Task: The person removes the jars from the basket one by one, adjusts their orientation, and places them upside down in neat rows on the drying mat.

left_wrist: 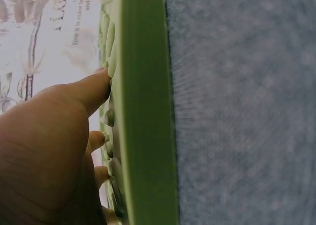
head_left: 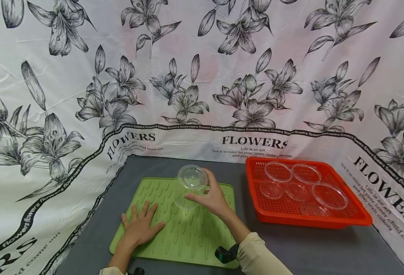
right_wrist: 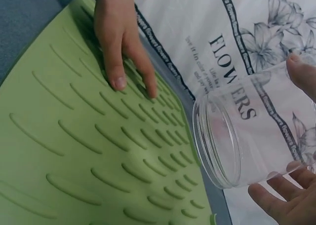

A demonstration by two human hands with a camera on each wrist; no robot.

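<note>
My right hand [head_left: 215,196] grips a clear plastic jar [head_left: 190,177] by its side, thumb on one side and fingers on the other. It holds the jar above the back half of a green ridged mat [head_left: 174,246]. In the right wrist view, the jar's ribbed rim [right_wrist: 217,143] faces toward the mat, and its other end runs out of frame. My left hand [head_left: 140,227] rests on the mat's left part with fingers spread and holds nothing. Seen from the left wrist, its thumb and fingertips touch the mat's raised ridges.
To the right stands a red slotted plastic basket [head_left: 311,220] with several clear round containers [head_left: 329,195] inside. A dark grey cloth [head_left: 277,248] covers the table. Behind and around it hangs a white curtain [head_left: 188,149] printed with flowers and lettering.
</note>
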